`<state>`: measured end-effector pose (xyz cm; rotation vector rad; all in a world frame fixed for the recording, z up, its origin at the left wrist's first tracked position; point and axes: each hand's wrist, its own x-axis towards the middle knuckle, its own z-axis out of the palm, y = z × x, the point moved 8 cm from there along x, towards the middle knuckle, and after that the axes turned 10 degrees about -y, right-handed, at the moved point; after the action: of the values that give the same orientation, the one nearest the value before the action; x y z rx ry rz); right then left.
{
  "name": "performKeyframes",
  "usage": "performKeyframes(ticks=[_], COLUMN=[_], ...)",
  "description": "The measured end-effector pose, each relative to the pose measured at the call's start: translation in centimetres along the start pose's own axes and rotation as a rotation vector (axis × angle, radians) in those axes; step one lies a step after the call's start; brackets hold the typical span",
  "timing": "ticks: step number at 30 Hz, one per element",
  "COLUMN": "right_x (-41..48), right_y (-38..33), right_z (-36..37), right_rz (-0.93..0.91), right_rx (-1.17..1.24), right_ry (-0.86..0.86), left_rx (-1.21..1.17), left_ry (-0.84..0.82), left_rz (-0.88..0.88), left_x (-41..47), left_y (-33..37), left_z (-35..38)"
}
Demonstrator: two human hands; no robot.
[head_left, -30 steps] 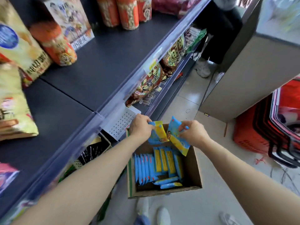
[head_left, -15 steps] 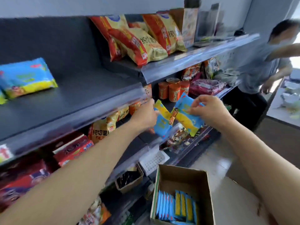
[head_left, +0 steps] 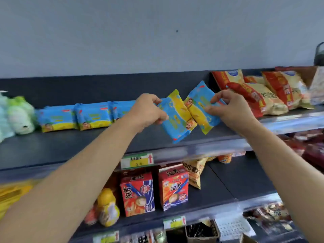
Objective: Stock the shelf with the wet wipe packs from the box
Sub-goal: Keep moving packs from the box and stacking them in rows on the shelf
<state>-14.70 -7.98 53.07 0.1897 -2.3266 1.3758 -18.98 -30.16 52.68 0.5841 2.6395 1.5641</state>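
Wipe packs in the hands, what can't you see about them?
Head view:
- Left pack: top corner hidden under the left hand.
- Right pack: right end covered by the right hand.
- Print on both: blurred, unreadable.
- Third shelf pack: right end behind the left hand.

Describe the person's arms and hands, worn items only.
No sleeve shows on the left forearm or the right forearm; both are bare to the frame's edge. The left hand and right hand wear no gloves, and no watch, bracelet or ring is visible.
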Motion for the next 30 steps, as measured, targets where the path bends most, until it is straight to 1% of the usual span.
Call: performKeyframes(ticks=[1, 3, 5, 7, 9, 12, 15, 19, 24, 27, 30], right_x=[0.4, 2.5, 3.1, 4.3, 5.5, 7.0, 8.2, 9.9, 11.7, 12.6, 13.5], right_y=[-0.7, -2.9, -3.5, -4.7, -6.2, -8.2, -9.5, -10.0, -8.8, -7.6, -6.0], right_z=[1.3, 6.9, 8.6, 12.6, 16.3, 21.6, 25.5, 29.6, 33.7, 36.1, 37.6], right_rz=[-0.019, -0.065, -0.070, -0.053, -0.086, -0.144, -0.184, -0.190, -0.143, -0.096, -0.029], right_rx=[0.014, 0.077, 0.078, 0.106, 0.069, 0.027, -0.027, -0.101, -0.180, -0.181, -0.149], right_ry=[-0.037, -0.143, -0.161, -0.215, -0.267, -0.347, -0.391, -0.423, -0.478, -0.536, -0.556], left_rx=[0.014, 0.035, 0.029, 0.065, 0.208, 0.485, 0.644, 0.788, 0.884, 0.881, 0.859], left_ry=[0.040, 0.187, 0.261, 0.382, 0.436, 0.466, 0.448, 0.345, 0.123, 0.008, -0.048], left_rz=[0.005, 0.010, 0.008, 0.019, 0.002, -0.083, -0.099, -0.146, -0.185, -0.151, -0.139], left_x=[-0.2, -1.4, -1.7, -2.8, -3.4, -4.1, -4.2, -2.8, 0.7, 2.9, 4.6], left_y=[-0.3, -2.0, -2.8, -4.3, -5.9, -8.4, -10.8, -14.4, -18.3, -20.0, -22.0], left_z=[-1.7, -8.6, -11.7, -16.7, -20.7, -25.2, -28.1, -30.3, -30.0, -29.0, -28.2])
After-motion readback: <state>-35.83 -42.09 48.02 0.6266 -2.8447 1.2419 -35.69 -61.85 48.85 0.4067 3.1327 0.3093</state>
